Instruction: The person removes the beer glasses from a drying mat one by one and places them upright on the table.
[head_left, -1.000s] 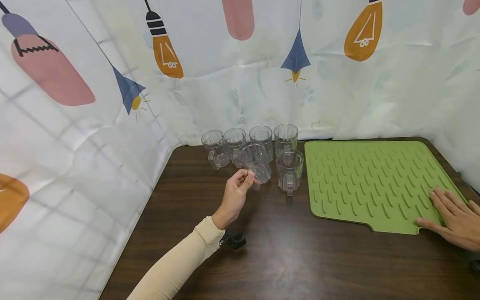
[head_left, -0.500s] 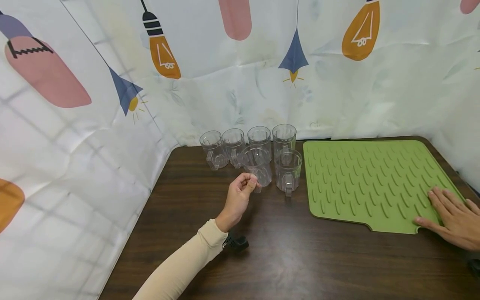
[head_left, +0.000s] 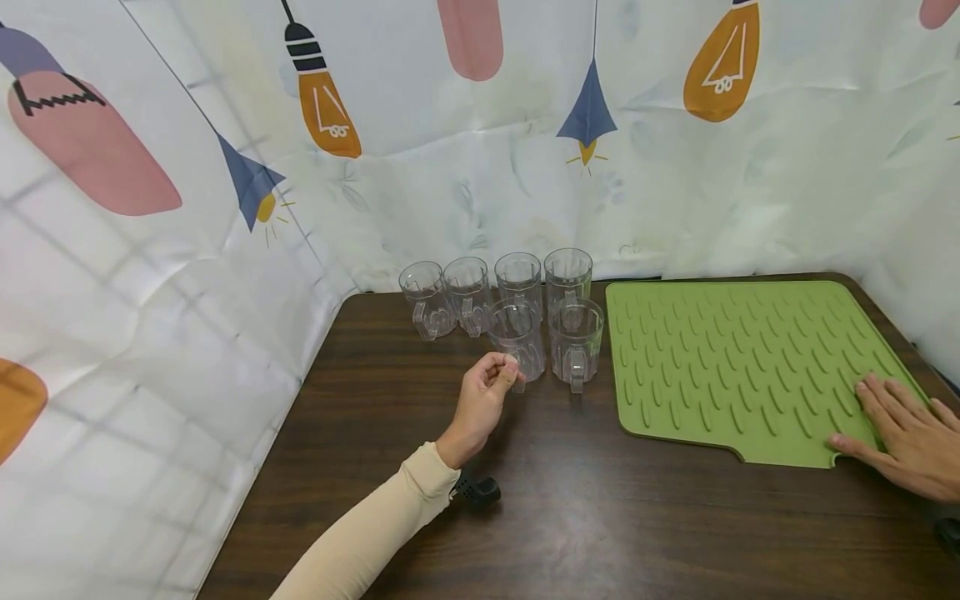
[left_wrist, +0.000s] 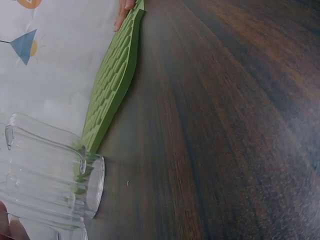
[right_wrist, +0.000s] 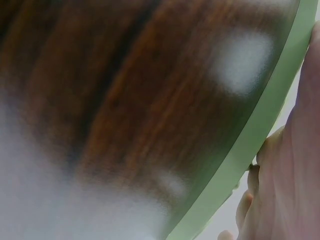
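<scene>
Near the middle of the table, my left hand (head_left: 480, 398) pinches the handle of a clear ribbed mug (head_left: 525, 354), which stands upright in the front row. Just right of it is a second clear mug (head_left: 576, 337), its handle facing me. In the left wrist view, my left fingertips (left_wrist: 15, 229) show at the lower left corner, beside clear mugs (left_wrist: 47, 172). My right hand (head_left: 909, 440) lies flat with spread fingers on the near right corner of a green ridged mat (head_left: 720, 358). The right wrist view shows that hand over the mat's edge (right_wrist: 250, 135).
Behind the front two mugs, several more clear mugs (head_left: 427, 296) stand in a row by the patterned curtain (head_left: 450, 200). The dark wooden table (head_left: 585, 508) extends in front of them. Another curtain side (head_left: 150, 333) borders the table on the left.
The mug in my left hand has come down and toward me, from tilted over the back row to upright beside the front mug. My right hand has stayed on the mat.
</scene>
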